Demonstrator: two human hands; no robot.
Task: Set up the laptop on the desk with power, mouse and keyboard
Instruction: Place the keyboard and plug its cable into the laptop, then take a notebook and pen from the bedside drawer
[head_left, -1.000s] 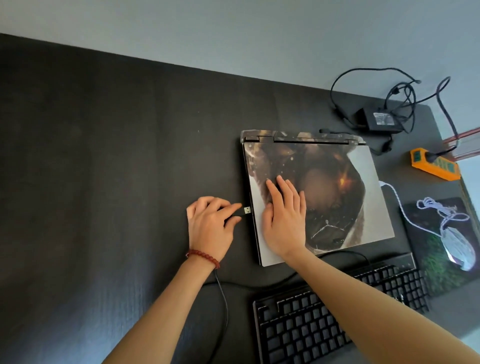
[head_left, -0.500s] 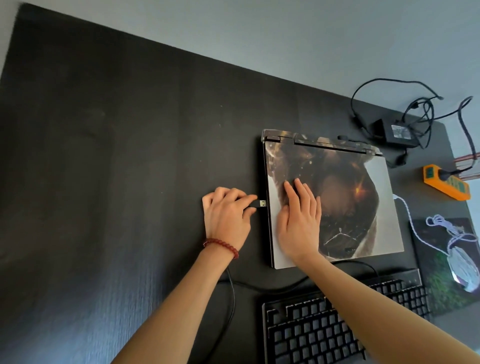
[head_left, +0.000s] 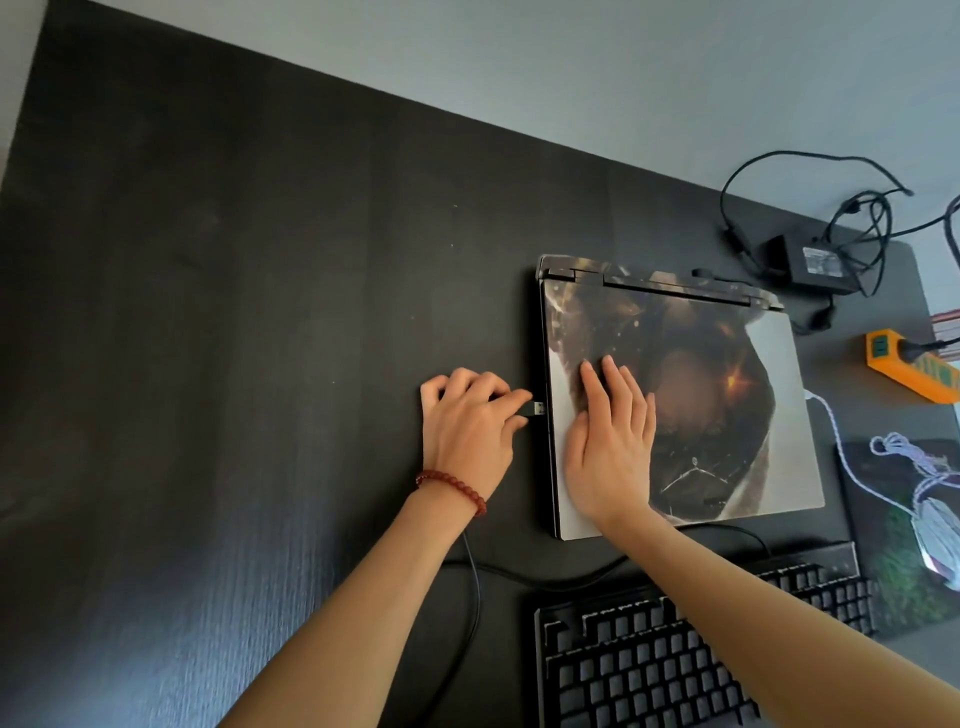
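Observation:
A closed laptop (head_left: 753, 415) with a dark picture on its lid lies on the black desk (head_left: 234, 364). My right hand (head_left: 610, 447) rests flat on the lid's left part. My left hand (head_left: 470, 426) pinches a USB plug (head_left: 537, 409) whose metal tip touches the laptop's left edge. Its black cable (head_left: 475, 587) runs under my wrist to the black keyboard (head_left: 649, 660) in front of the laptop. A white mouse (head_left: 935, 530) with a coiled white cable sits on a mouse pad (head_left: 893, 587) at the right. The power brick (head_left: 815, 262) lies behind the laptop with tangled cables.
An orange power strip (head_left: 914, 371) with a plug in it lies at the desk's right edge. The white mouse cable (head_left: 841, 447) runs to the laptop's right side. A grey wall stands behind the desk. The desk's left half is bare black surface.
The view has shifted, so everything sits lower and further right in frame. My left hand has brought the USB plug up against the laptop's left edge. My right hand stays flat on the lid.

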